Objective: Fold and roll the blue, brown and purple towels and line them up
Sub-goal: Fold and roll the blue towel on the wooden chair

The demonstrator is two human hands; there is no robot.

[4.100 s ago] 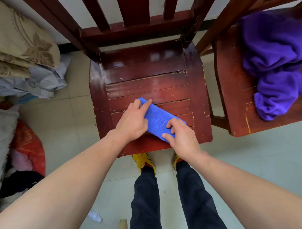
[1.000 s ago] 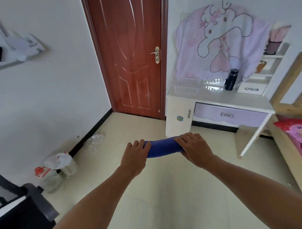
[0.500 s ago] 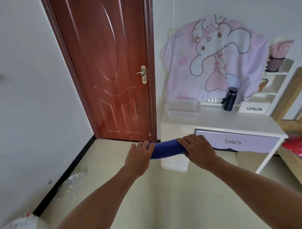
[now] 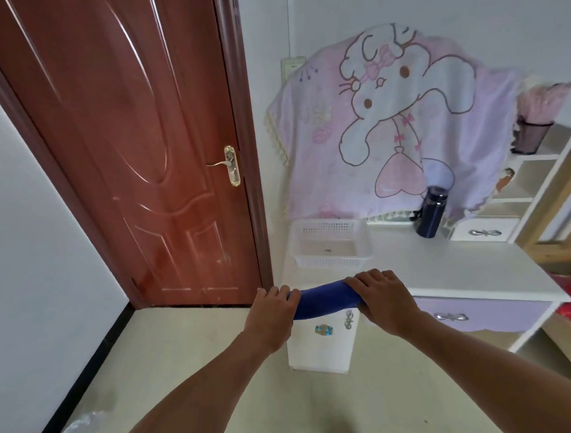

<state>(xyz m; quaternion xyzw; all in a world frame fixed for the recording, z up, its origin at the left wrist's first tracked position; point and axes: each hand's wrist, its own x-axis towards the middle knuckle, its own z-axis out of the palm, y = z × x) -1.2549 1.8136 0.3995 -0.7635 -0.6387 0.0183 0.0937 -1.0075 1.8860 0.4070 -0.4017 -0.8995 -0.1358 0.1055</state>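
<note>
The blue towel is a tight roll held level in the air, in front of the near edge of a white desk. My left hand grips its left end. My right hand wraps over its right end. Only the middle of the roll shows between my hands. The brown and purple towels are out of sight.
A white plastic basket sits at the desk's left back, a dark bottle to its right. A pink cartoon cloth hangs behind. A red-brown door stands shut on the left. A bed frame is at the right edge.
I have left the red chairs and turned into the room carrying the rolled blue towel. Over the last second the desk has come closer and my hands now reach its front edge.
</note>
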